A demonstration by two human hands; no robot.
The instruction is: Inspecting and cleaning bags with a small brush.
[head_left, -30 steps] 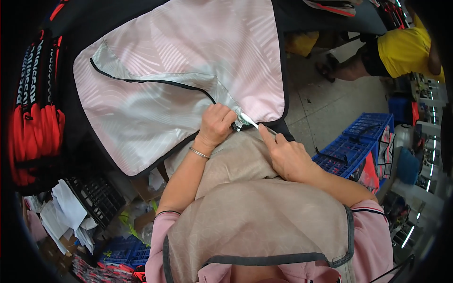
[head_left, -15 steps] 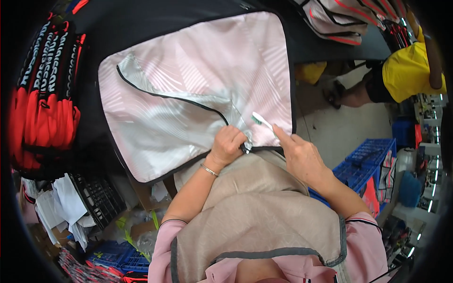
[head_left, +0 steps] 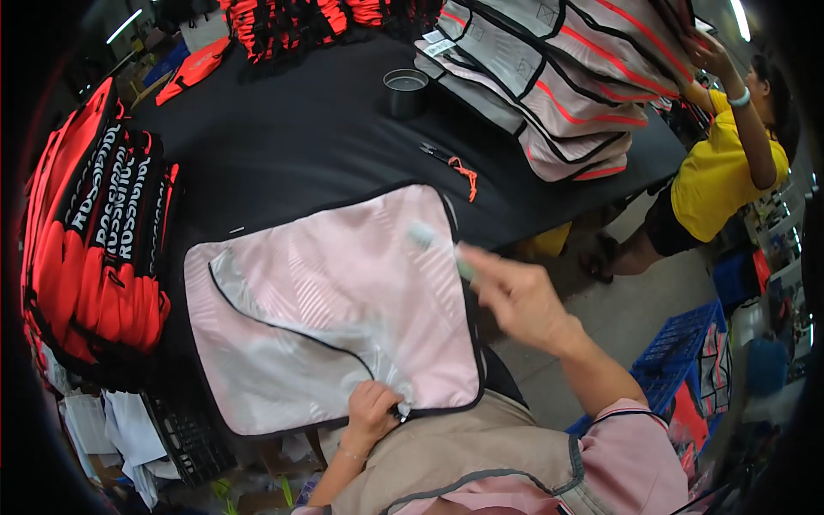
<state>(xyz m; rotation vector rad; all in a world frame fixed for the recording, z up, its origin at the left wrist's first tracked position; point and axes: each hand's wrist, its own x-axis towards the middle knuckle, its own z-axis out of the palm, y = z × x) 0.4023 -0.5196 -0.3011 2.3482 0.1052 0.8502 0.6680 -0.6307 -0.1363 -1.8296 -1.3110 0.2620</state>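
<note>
A pink fabric panel (head_left: 421,330) with black-bound edges lies on the black-covered table, with a silvery, black-edged flap (head_left: 300,365) folded across it. At its near edge my left hand (head_left: 373,410) is closed, pinching the fabric. A small dark piece with a shiny end (head_left: 399,414) sticks out beside the fingers. Over the panel's right edge is my right hand (head_left: 519,296), blurred by motion and closed around a toothbrush (head_left: 421,234). Its pale head hovers over or touches the upper right of the panel; I cannot tell which.
Black-and-red bags (head_left: 103,257) are stacked at left. Thread snips (head_left: 438,154) with an orange cord and a dark cup (head_left: 405,94) lie beyond the panel. Grey bags with pink trim (head_left: 558,86) are piled far right, beside a person in yellow (head_left: 730,180). Blue crates (head_left: 674,352) stand below right.
My view has tilted up, bringing the cup, snips and far bags into sight. The right hand with the toothbrush has moved away from my left hand, toward the panel's upper right.
</note>
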